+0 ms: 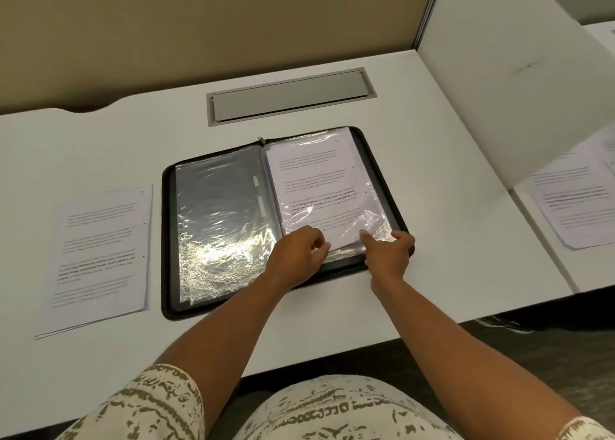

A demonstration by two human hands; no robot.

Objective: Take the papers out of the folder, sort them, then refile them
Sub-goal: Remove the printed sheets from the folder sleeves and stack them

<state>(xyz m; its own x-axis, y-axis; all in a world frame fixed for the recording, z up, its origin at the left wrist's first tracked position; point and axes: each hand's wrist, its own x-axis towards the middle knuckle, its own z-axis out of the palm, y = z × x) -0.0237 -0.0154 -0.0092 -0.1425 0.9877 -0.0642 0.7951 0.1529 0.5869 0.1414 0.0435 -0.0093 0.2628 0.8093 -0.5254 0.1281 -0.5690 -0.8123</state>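
Observation:
A black zip folder (168, 240) lies open on the white desk, with clear plastic sleeves on both sides. The left sleeve (219, 223) looks empty and shiny. The right sleeve holds a printed paper (316, 180). My left hand (299, 251) pinches the bottom edge of that sleeve and paper. My right hand (389, 251) presses on the lower right corner of the same sleeve with an extended finger, its other fingers curled. A stack of printed papers (100, 253) lies left of the folder.
A grey cable hatch (293, 97) is set into the desk behind the folder. A white divider panel (515, 90) rises at the right, and beyond it more printed sheets (572, 203) lie on the neighbouring desk. The desk's front edge runs close below the folder.

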